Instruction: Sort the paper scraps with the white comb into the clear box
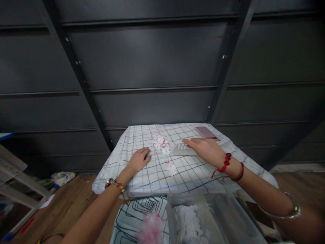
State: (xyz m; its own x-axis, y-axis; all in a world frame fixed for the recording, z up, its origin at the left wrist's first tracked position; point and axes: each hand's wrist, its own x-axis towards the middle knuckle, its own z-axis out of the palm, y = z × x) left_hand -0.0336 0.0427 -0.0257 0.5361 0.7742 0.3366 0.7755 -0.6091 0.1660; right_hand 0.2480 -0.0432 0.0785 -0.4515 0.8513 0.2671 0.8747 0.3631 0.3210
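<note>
My left hand (138, 160) rests on the white checked cloth (152, 181) at the table's left, fingers curled. Something small and dark shows between its thumb and fingers, too little to name. Over the right part of the table, my right hand (208, 149) grips a flat light-grey sheet (179, 149) with several whitish shapes on its face. Left of that sheet lies a heap of small white and pink-red pieces (161, 143), between my two hands. A few more white pieces (172, 169) are scattered nearer to me on the cloth.
A phone-like reddish slab (207, 133) lies at the table's back right. Close to me stands a clear plastic box (174, 200) with white pieces inside. Beside it a pink plastic bundle (151, 228) sits on patterned fabric (127, 217). A dark panelled wall (152, 61) rises behind.
</note>
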